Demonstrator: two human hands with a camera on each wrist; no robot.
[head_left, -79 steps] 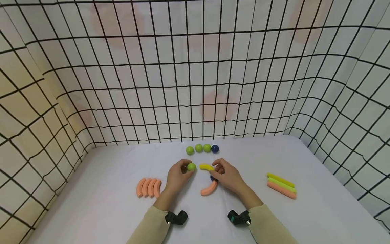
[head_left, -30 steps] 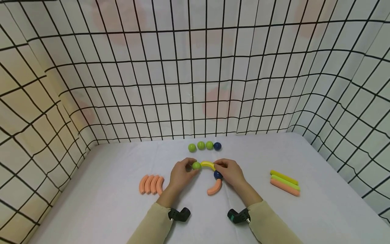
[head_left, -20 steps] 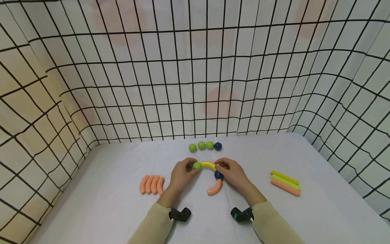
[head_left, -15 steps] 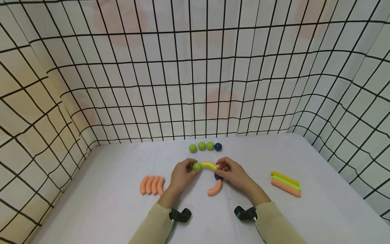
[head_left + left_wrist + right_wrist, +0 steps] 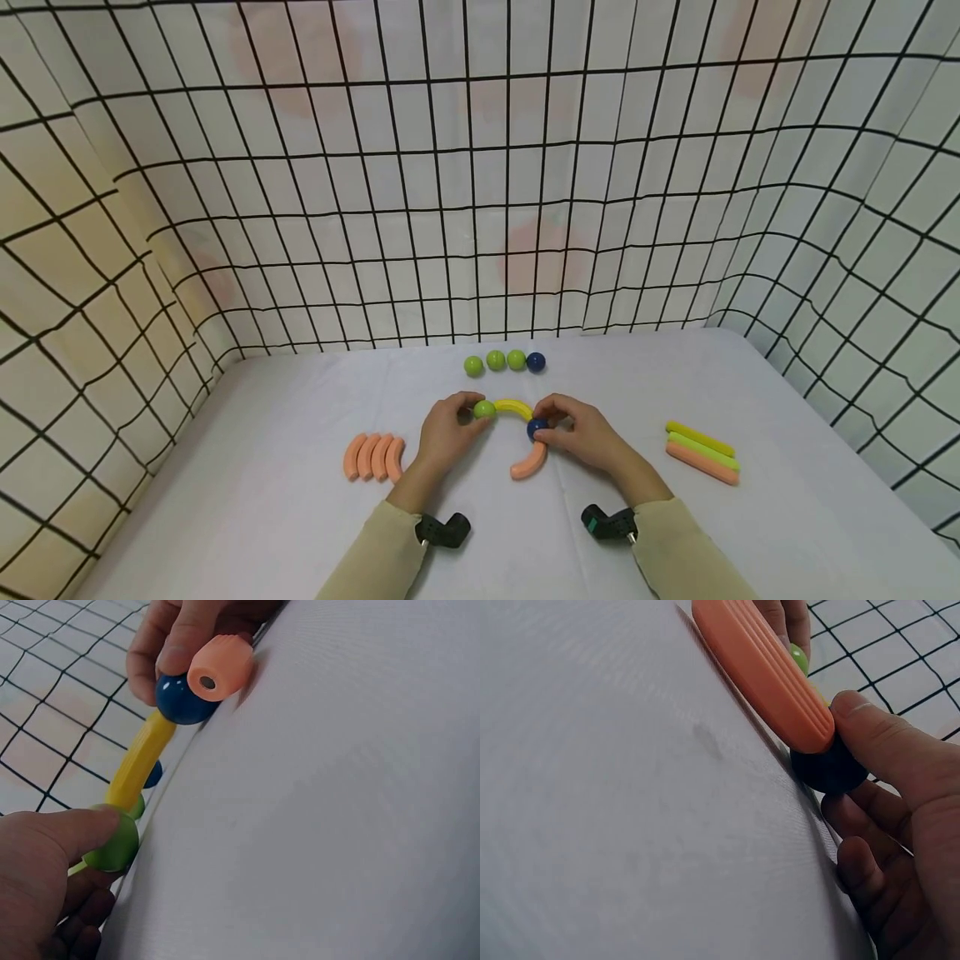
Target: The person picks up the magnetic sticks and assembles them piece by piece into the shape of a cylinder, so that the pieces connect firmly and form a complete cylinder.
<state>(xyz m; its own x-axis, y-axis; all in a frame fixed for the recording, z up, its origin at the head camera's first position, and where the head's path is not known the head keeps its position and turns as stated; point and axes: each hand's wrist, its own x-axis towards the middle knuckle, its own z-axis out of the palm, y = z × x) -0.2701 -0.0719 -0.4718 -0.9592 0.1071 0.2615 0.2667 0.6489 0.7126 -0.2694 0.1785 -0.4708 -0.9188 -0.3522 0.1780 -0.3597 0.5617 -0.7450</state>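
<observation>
My left hand (image 5: pixel 447 429) pinches a green ball (image 5: pixel 483 409) between thumb and fingers. A curved yellow stick (image 5: pixel 513 407) runs from that ball to a dark blue ball (image 5: pixel 536 428), which my right hand (image 5: pixel 581 429) grips with thumb and fingers. From the blue ball a curved orange stick (image 5: pixel 529 462) extends toward the near side. In the left wrist view, a small dark round spot shows in the end of the orange stick (image 5: pixel 223 667). The right wrist view has the orange stick (image 5: pixel 769 679) against the blue ball (image 5: pixel 830 766), beside my right thumb.
Behind the hands lie several green balls (image 5: pixel 496 360) and another blue ball (image 5: pixel 536 362) in a row. Several curved orange sticks (image 5: pixel 372 457) lie at the left. Straight yellow, green and orange sticks (image 5: pixel 702 461) lie at the right. A black-grid backdrop (image 5: pixel 480 250) surrounds the white table (image 5: pixel 300 533).
The green ball was apart from the yellow stick and now meets its end. My right hand has shifted from the yellow stick's end onto the blue ball.
</observation>
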